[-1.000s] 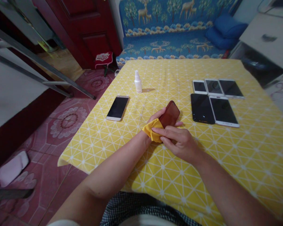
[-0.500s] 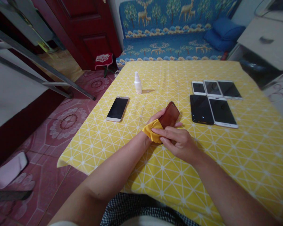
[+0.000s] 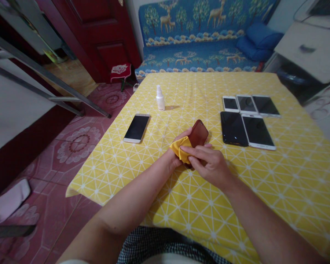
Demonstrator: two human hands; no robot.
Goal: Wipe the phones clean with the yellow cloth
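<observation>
A phone with a reddish-brown back lies in my left hand, its back facing up. My left fingers wrap round it from beneath, and their tips show at its right edge. Over the phone's lower part my right hand presses a folded yellow cloth. My right index finger is stretched out on top of the cloth. The phone's screen side and the part under the cloth are hidden.
On the yellow patterned tablecloth, a gold-framed phone lies left and a white spray bottle stands beyond it. Several phones lie in two rows at right, including a black phone and a white phone. A blue sofa stands behind.
My right hand and the cloth have shifted slightly up along the phone's back, and a bit of its lower end now shows below the cloth. My left hand keeps its hold.
</observation>
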